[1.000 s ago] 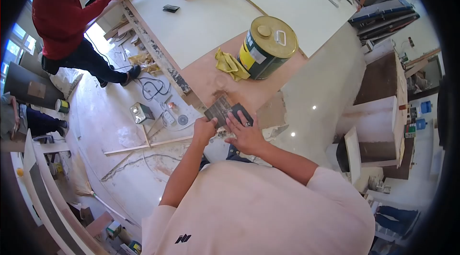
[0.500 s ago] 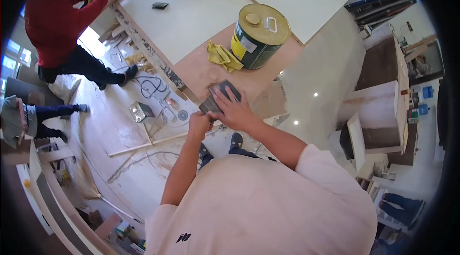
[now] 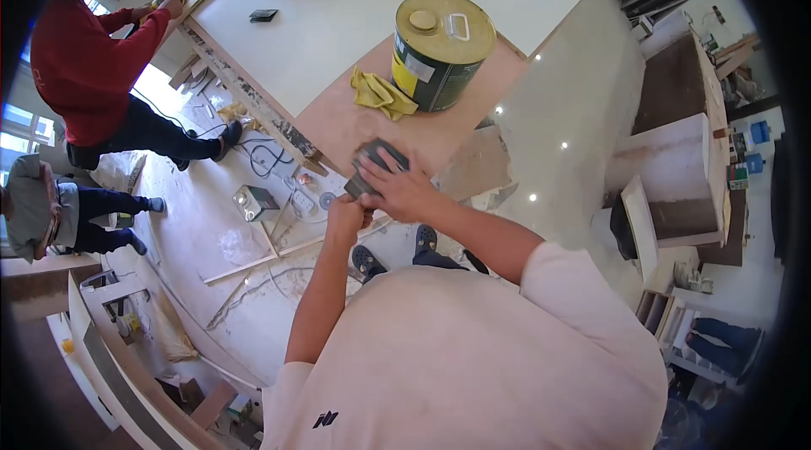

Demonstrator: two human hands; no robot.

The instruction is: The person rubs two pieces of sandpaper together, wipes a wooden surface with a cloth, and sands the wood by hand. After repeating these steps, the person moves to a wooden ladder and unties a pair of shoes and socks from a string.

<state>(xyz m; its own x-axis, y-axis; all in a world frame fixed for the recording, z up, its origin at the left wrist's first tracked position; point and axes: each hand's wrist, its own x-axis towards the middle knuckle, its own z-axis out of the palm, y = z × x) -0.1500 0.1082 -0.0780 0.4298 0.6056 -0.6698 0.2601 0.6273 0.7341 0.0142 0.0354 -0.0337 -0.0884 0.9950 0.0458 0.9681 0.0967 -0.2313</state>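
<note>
My left hand (image 3: 346, 215) is closed around the near end of a dark grey flat piece (image 3: 358, 186), just past the corner of the table. Over the far part of it, my right hand (image 3: 395, 188) grips a dark rectangular block (image 3: 372, 151), fingers laid across its top. The block overlaps the flat piece in this view; I cannot tell what either is made of. Beyond the hands, a crumpled yellow cloth (image 3: 380, 95) lies against a large green and yellow metal can (image 3: 443, 49) with a gold-coloured lid. Both rest on the table's bare brownish board (image 3: 329, 129).
White sheet (image 3: 296, 53) covers the rest of the table, with a small black item (image 3: 263, 16) on it. A person in red (image 3: 97, 78) works at the left edge; another person (image 3: 72, 205) stands behind. Cables (image 3: 269, 158) and a metal tin (image 3: 253, 201) lie on the floor.
The dark block and my right hand have shifted slightly left along the flat piece. My view has tilted a little, so the can and table appear further left and higher.
</note>
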